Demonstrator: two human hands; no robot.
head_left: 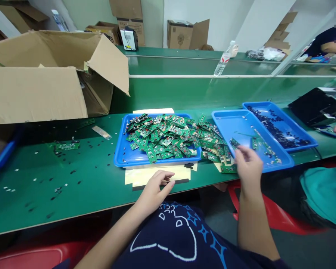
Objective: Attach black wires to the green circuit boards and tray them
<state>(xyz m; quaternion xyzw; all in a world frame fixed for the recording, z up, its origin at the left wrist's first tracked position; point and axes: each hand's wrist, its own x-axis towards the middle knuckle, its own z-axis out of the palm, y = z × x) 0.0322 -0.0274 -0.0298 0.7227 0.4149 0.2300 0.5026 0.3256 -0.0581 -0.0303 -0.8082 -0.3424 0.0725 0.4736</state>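
On the green workbench: 1 circuit board at the fingertips, a large heap left

At the middle blue tray (226, 121), the right hand (249, 166) has its thumb and fingers drawn together, and they appear to pinch a small circuit board (234, 142) just inside the tray's left rim. The fingers hide part of that contact. The left hand (156, 190) lies near the bench edge by yellow paper (156, 174), fingers loosely curled and thumb apart, with nothing visible between them.

Judged by what lies out, the work with these boards looks far from finished. Heaped circuit boards (168, 136) fill most of the left blue tray (118, 153), and more spilled boards (212, 140) lie between it and the middle tray; they are too tangled to count.

What seems done is modest: the middle tray holds a scatter of pale and green fragments (270, 151), while much of its floor shows bare. Beyond it, the right blue tray (287, 121) carries many small dark parts (280, 132); whether those come from these boards, I cannot tell. Dark bits (72, 172) and pale flecks (9, 189) litter the workbench (95, 175) to the left, which may also be waste, and 1 loose board (67, 145) lies there apart from the heap.
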